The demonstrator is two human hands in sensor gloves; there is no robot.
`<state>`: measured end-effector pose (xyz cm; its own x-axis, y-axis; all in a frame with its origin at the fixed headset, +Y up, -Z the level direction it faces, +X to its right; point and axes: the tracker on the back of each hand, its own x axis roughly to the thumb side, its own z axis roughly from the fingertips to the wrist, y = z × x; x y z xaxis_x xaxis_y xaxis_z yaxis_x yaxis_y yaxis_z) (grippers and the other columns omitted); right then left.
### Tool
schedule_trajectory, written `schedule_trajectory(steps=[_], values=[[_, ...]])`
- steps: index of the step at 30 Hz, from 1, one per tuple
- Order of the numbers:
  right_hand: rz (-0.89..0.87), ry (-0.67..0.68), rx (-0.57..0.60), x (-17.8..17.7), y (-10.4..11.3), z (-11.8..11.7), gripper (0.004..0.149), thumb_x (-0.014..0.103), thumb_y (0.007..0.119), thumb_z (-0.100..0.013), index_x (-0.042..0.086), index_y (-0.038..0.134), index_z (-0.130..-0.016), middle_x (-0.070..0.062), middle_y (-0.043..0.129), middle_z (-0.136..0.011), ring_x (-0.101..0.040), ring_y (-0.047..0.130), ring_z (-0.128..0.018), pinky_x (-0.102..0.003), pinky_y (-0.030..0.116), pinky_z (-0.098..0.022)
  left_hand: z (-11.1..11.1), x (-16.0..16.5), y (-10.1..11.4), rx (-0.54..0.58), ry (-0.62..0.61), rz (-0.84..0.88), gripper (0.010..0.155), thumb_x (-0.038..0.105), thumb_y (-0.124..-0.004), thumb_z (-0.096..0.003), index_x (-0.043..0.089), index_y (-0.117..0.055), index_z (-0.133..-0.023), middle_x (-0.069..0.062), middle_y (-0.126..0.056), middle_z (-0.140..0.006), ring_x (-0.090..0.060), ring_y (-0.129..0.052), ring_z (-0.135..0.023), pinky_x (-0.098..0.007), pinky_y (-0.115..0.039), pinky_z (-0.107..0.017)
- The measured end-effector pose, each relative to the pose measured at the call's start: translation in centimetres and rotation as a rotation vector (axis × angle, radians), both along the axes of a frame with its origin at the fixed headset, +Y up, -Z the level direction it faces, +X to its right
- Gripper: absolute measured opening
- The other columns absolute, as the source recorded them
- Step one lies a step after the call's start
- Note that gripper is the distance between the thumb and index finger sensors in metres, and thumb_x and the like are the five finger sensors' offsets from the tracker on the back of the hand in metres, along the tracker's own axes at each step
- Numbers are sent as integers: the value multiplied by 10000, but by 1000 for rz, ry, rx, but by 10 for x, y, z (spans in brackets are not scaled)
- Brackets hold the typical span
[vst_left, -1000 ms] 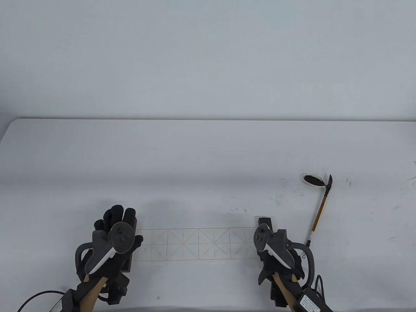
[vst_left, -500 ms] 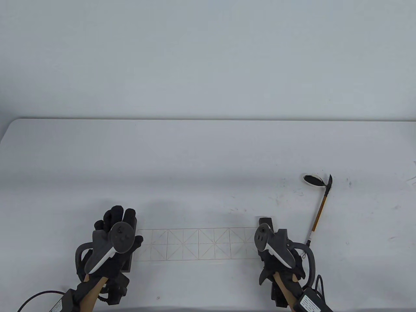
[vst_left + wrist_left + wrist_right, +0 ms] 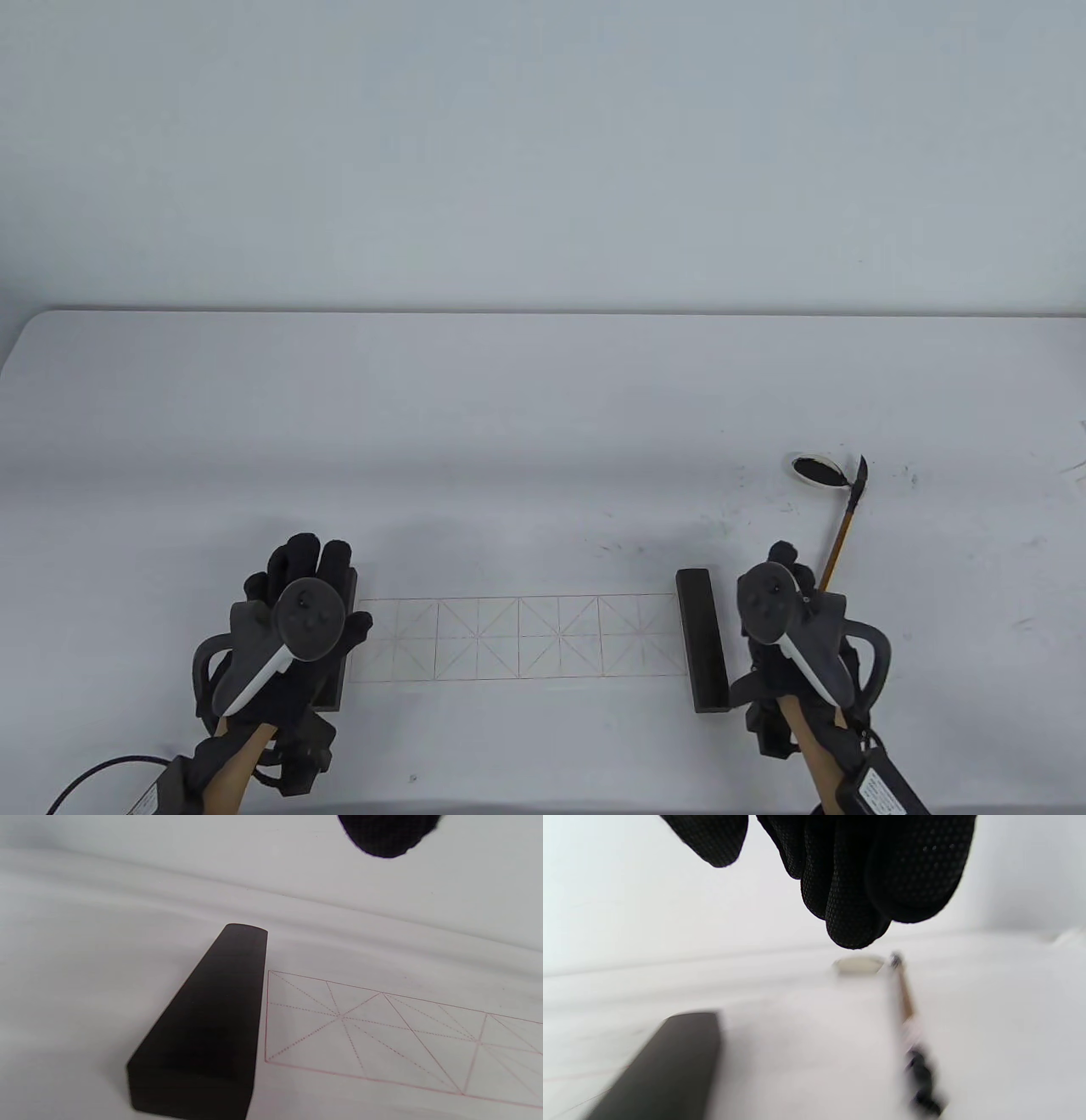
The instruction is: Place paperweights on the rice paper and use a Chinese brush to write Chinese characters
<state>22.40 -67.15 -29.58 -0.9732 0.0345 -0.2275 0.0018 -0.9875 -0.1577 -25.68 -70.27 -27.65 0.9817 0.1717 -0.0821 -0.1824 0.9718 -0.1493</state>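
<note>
A strip of rice paper (image 3: 517,637) with a red grid lies near the table's front edge. A dark paperweight (image 3: 702,641) lies free across its right end. Another paperweight (image 3: 203,1027) sits at the left end, mostly hidden under my left hand (image 3: 301,564) in the table view. In the left wrist view nothing touches that bar, and one fingertip (image 3: 386,834) hangs above. My right hand (image 3: 785,560) is just right of the right paperweight, beside the brush (image 3: 840,539). Its fingers (image 3: 848,878) hang loosely and hold nothing. The brush tip rests by the ink dish (image 3: 816,469).
Ink smudges mark the table (image 3: 509,424) around the dish and at the right. Cables trail from both wrists at the front edge. The paper grid (image 3: 382,1035) carries no ink strokes.
My right hand has come off the right paperweight and moved right and slightly forward, next to the brush handle. The paperweight now shows in full. The left hand barely shifted.
</note>
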Motion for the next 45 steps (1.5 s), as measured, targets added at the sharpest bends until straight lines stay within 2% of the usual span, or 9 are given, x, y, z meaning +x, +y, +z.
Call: schedule_trajectory(steps=[5, 13, 18, 21, 23, 25, 31, 39, 45], values=[[216, -74, 94, 37, 9, -8, 632, 324, 657, -572, 26, 454, -1091, -238, 674, -1009, -358, 843, -792, -456, 779, -517, 0, 3, -1, 3, -13, -15, 841, 558, -586, -519, 396, -86, -1176, -26, -16, -1262, -321, -115, -1223, -489, -120, -880], [589, -47, -97, 69, -35, -37, 683, 334, 701, -551, 202, 321, -1103, -152, 526, -1100, -310, 743, -916, -477, 740, -605, 0, 1, 0, 8, -4, -10, 838, 558, -586, -520, 420, -69, -1166, -24, -11, -1262, -321, -105, -1223, -491, -112, -879], [650, -13, -211, 69, -62, -51, 726, 331, 720, -545, 247, 254, -1095, -115, 505, -1108, -288, 728, -932, -467, 731, -626, -1, 0, -1, 5, 0, -8, 844, 558, -585, -520, 427, -45, -1155, -20, -5, -1262, -324, -99, -1222, -490, -107, -880], [645, 47, -226, 68, -73, -57, 785, 323, 727, -538, 228, 171, -1084, -118, 531, -1089, -295, 763, -899, -463, 752, -600, -1, -1, -1, 1, 5, -3, 845, 559, -586, -519, 434, -37, -1150, -28, -4, -1262, -322, -99, -1223, -491, -105, -879], [722, 119, -195, 65, -78, -62, 786, 307, 738, -529, 203, 188, -1082, -115, 598, -1053, -275, 821, -849, -438, 792, -557, -1, -2, -1, 2, 6, 2, 846, 559, -585, -520, 435, -31, -1147, -26, -1, -1262, -321, -96, -1223, -490, -103, -880], [740, 120, -250, 62, -83, -67, 793, 303, 743, -528, 204, 183, -1080, -114, 601, -1052, -272, 829, -844, -428, 795, -556, -1, -2, -1, 1, 9, 5, 847, 559, -585, -519, 439, -27, -1144, -28, -2, -1262, -322, -96, -1224, -491, -101, -880], [768, 141, -308, 56, -89, -82, 730, 232, 731, -534, 219, 243, -1077, -107, 672, -1012, -251, 875, -798, -401, 811, -535, -2, -5, -2, -11, 20, 13, 848, 561, -585, -519, 448, -15, -1137, -23, 2, -1263, -315, -90, -1226, -490, -95, -880], [824, 164, -326, 52, -88, -79, 616, 205, 725, -531, 274, 401, -1050, -100, 706, -966, -222, 885, -762, -374, 811, -523, -3, -5, -3, -27, 25, 14, 849, 561, -585, -518, 453, -10, -1133, -21, 3, -1263, -319, -90, -1224, -489, -95, -880], [838, 191, -277, 52, -87, -82, 536, 214, 733, -522, 250, 506, -1006, -94, 759, -909, -209, 915, -713, -354, 825, -496, -3, -5, -3, -30, 27, 15, 848, 561, -585, -519, 452, -11, -1133, -22, 2, -1263, -320, -90, -1224, -490, -95, -880]])
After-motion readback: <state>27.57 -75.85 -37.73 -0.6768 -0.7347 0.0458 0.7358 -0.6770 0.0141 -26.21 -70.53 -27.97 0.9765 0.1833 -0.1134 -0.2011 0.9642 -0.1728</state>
